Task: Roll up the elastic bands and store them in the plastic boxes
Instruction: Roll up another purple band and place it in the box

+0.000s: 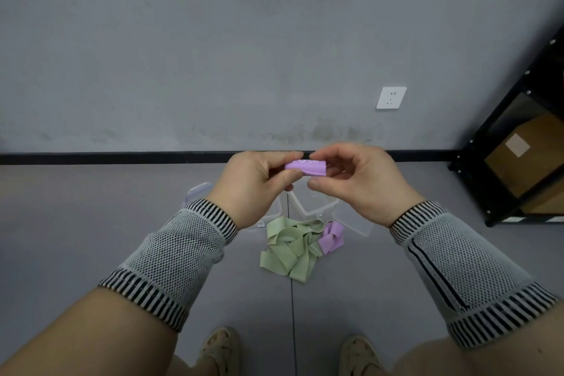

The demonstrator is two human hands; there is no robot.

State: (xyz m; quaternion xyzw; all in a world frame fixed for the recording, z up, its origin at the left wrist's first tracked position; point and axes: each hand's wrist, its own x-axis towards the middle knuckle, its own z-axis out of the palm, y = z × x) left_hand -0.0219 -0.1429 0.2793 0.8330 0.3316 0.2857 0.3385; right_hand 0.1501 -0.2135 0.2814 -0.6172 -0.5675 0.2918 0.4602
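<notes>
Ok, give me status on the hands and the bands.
Left hand and right hand both pinch the purple roll. Green bands loose on the floor. Plastic box open below, nothing blocking.

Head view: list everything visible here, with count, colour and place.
rolled band: 1, purple, pinched between both hands
loose green bands: a tangled pile, count unclear, on the floor
loose purple band: 1, floor, right of the green pile
plastic boxes: at least 2, clear, floor, partly hidden behind the hands
box lid: 1, clear, right of the boxes
wall socket: 1, white, grey wall
shelf: 1, black, right, holding cardboard boxes
shoes: 2, beige, bottom edge
left hand, right hand: grey knit wrist sleeves
</notes>
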